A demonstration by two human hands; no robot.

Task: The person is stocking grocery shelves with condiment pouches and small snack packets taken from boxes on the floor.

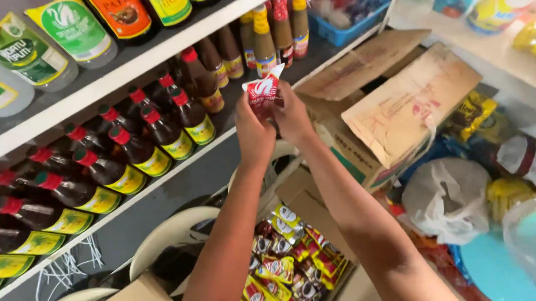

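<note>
Both my hands are raised in front of a grey shelf (214,171), pinching one small red and white sachet (264,88) between them. My left hand (252,133) grips its lower left side and my right hand (290,116) holds its right side. The sachet's top corner sticks up above my fingers. Just behind it stand dark sauce bottles with red caps (188,115) and several taller bottles with yellow caps (275,33). Below my forearms lies an open cardboard box (306,206) packed with several colourful sachets (282,261).
An open cardboard box (398,102) lies at the right of my hands. White plastic chairs (169,233) stand under the shelf. Large bottles (46,40) fill the upper shelf. A white plastic bag (448,200), a blue basket (352,11) and packaged goods crowd the right side.
</note>
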